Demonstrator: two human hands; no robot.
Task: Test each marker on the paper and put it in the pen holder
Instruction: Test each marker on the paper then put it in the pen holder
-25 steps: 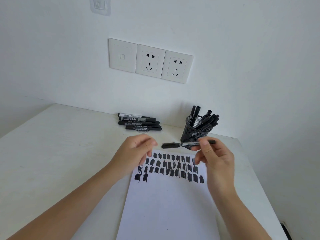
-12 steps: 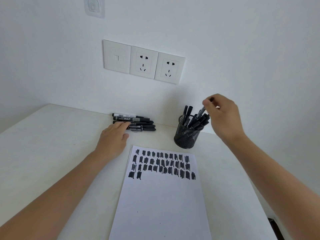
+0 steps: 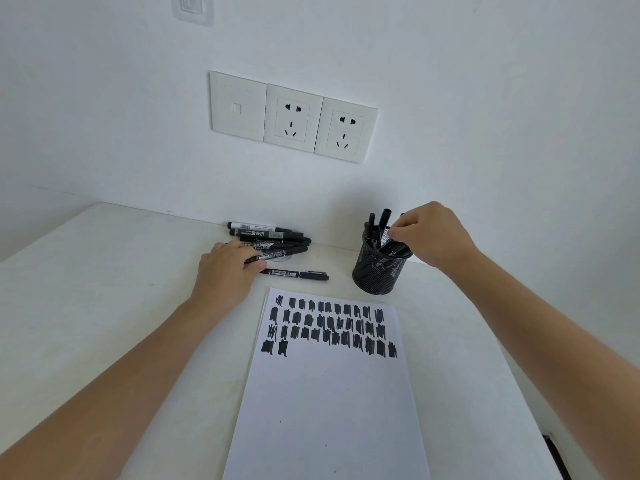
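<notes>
Right hand (image 3: pixel 433 233) is pinching leaning marker (image 3: pixel 390 247), near upright, in pen holder (image 3: pixel 377 273); left hand (image 3: pixel 228 271) is gripping crosswise marker (image 3: pixel 273 255).

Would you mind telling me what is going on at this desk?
A person is testing markers. The right hand pinches a marker in the mesh pen holder, among others. The left hand lies on the pile of markers by the wall; whether it grips one is unclear. The paper carries rows of black scribbles.

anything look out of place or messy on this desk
One marker lies alone, apart from the pile behind it, nearer the top edge of the paper. Nothing looks spilled or damaged.
</notes>
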